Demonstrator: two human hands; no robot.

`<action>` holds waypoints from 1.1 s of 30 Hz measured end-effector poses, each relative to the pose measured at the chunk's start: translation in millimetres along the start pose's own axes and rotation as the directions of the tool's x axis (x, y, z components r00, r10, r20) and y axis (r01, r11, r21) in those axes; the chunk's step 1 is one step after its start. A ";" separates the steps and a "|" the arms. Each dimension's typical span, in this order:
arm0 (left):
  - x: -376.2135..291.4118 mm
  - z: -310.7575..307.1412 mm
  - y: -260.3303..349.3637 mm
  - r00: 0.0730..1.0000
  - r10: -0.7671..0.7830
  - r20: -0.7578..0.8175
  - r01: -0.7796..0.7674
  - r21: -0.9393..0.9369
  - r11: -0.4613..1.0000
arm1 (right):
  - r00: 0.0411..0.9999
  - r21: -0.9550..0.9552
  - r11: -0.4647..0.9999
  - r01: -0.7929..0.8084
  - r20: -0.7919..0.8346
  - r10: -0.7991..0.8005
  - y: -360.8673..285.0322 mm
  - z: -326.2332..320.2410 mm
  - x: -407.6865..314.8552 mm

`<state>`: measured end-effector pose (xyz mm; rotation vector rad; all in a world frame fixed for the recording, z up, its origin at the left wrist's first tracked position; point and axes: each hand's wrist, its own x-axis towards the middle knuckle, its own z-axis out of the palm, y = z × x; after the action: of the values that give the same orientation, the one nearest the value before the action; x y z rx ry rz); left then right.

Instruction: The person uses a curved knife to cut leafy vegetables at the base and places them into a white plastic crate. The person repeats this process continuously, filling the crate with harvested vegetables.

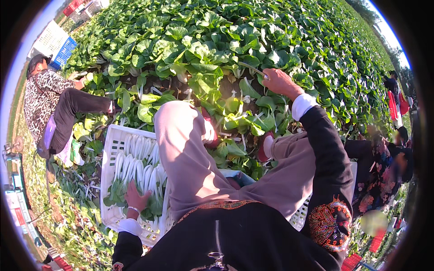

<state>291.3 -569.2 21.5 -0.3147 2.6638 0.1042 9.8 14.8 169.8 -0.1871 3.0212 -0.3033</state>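
My left hand (137,198), a bracelet at its wrist, rests with fingers spread on the green leaves of harvested bok choy (139,169). These plants lie in rows, white stalks showing, inside a white plastic crate (107,152) to the left of my knee. Out in front, my right hand (281,83) grips a harvesting knife (251,67) with a slim, slightly curved blade pointing left. The blade is at the edge of the standing bok choy (210,34), close above the leaves; whether it touches a stem cannot be told.
Cut leaves (234,147) litter the soil around my shoes. A second white crate (300,211) stands partly hidden by my right leg. One person (51,98) sits at the left beside stacked crates (56,44); another person (376,172) is close on the right.
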 end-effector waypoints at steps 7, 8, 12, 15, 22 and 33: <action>14.5 -23.1 -15.8 0.963 0.120 0.243 -0.137 0.056 0.989 | 0.963 0.656 0.705 -0.268 0.160 0.216 21.0 128.6 53.8; 26.0 -48.9 -17.3 0.947 0.127 0.295 -0.163 0.098 0.982 | 0.968 0.678 0.694 -0.241 0.113 0.225 22.5 151.5 59.9; 107.3 -143.1 52.8 0.979 0.134 -0.152 -0.165 -0.211 0.963 | 0.877 0.759 0.453 -0.467 0.330 0.350 40.4 230.5 63.6; 192.5 -183.5 177.1 0.811 0.439 -0.385 -0.550 -0.249 0.797 | 0.831 0.707 0.461 -0.536 0.346 0.436 38.9 279.5 76.2; 315.4 -137.2 454.0 0.242 0.964 -0.106 -0.919 0.295 0.263 | 0.887 0.732 0.510 -0.453 0.311 0.342 28.9 338.9 109.8; 409.6 -70.4 485.7 0.498 0.823 0.274 -0.717 0.664 0.213 | 0.816 0.575 0.600 -0.556 0.513 0.265 12.7 357.2 134.7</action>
<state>-211.3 -189.7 -88.2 1.3780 2.4250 -0.6874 -85.0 -58.9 -192.9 0.4808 2.2352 -1.1828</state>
